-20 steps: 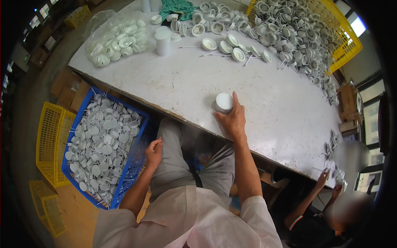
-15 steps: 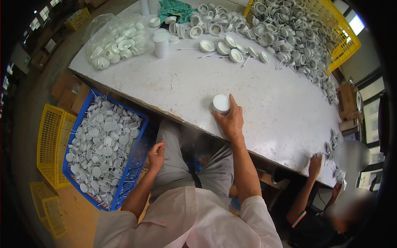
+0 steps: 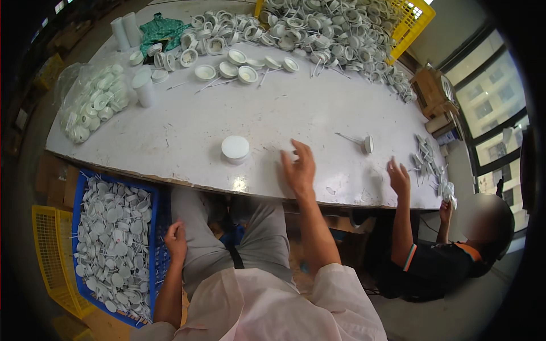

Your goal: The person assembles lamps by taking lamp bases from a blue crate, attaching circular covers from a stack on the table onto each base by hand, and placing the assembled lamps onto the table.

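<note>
A short white round piece with a flat top [image 3: 235, 148] stands on the table by its near edge. To its right, my right hand [image 3: 300, 169] is open over the tabletop, fingers apart and touching nothing I can see. Low at my left thigh, my left hand [image 3: 176, 240] is closed with curled fingers. Whatever it may hold is hidden. Beside it on the left, a blue crate [image 3: 154, 227] is filled with white round parts with thin stems [image 3: 116, 244]. Farther right on the table lies a single white cup-shaped part with a stem [image 3: 368, 144].
A co-worker's open hand [image 3: 400, 177] reaches over the table's right side near a small pile of parts [image 3: 424, 159]. A large heap of white parts [image 3: 335, 34] lies before a yellow crate [image 3: 414, 28]. A plastic bag of parts [image 3: 94, 105] and a white cylinder [image 3: 143, 88] stand far left.
My right hand has let go of the white round piece and moved right. A stemmed part now lies between it and the co-worker's hand. The view has turned to the right.
</note>
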### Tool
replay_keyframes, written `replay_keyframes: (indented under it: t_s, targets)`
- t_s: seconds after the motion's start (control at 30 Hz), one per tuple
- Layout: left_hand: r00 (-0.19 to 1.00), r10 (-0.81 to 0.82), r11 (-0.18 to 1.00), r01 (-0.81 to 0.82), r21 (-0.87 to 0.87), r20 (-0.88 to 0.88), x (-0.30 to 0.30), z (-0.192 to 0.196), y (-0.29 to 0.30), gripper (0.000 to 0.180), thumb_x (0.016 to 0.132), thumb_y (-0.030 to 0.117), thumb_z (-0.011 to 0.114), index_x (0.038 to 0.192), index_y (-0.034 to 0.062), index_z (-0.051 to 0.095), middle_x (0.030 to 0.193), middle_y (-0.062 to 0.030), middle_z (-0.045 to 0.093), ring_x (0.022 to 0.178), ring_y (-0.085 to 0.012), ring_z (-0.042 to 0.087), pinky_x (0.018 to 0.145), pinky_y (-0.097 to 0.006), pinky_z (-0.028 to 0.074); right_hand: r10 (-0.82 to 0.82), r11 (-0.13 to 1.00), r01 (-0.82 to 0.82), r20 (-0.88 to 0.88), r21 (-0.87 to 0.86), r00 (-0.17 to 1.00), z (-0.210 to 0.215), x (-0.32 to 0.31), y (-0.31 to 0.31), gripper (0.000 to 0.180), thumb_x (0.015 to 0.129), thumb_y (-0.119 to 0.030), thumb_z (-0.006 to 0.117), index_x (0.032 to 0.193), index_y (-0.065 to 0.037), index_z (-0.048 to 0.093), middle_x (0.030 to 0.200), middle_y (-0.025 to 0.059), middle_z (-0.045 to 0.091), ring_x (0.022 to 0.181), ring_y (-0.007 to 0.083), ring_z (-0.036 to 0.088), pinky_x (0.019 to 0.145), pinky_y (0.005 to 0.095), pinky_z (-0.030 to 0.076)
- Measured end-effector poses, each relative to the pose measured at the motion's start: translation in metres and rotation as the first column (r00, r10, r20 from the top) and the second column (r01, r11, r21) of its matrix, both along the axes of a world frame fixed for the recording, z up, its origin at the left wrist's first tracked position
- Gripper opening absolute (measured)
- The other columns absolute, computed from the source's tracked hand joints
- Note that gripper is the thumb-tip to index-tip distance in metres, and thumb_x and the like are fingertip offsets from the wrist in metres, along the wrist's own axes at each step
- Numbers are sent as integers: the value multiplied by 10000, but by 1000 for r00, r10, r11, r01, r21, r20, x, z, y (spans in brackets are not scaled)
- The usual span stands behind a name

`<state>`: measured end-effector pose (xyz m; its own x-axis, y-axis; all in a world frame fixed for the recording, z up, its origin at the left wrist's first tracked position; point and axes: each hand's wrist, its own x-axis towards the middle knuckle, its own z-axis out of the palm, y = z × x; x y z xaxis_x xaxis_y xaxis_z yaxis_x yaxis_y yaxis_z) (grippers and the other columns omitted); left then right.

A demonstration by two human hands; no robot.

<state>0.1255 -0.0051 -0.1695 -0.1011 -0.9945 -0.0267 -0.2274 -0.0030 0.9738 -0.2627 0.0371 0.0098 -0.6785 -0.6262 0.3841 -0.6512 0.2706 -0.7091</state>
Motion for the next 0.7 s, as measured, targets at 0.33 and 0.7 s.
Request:
replay_keyframes:
  t_s: [0.33, 0.7]
  targets:
    - [995, -86, 995, 88, 48, -50, -10, 10, 7, 140, 875, -17, 508, 977, -51, 598, 1146, -189, 614, 943, -168, 620, 843, -263, 480, -778, 599, 780, -100, 181, 620, -20, -225, 86, 910, 640, -437, 769, 1353, -20, 387, 1257, 250, 496, 1202, 387, 432, 1006, 458, 351]
    - [906, -339, 899, 392, 194, -255, -65, 119, 37, 189, 892, 2, 525, 1062, -40, 597, 1135, -164, 623, 964, -178, 629, 850, -263, 478, -333, 908, 343, 82, -242, 939, 2, -164, 69, 886, 675, -113, 782, 1406, -22, 288, 1371, 200, 388, 1244, 310, 421, 1004, 392, 382]
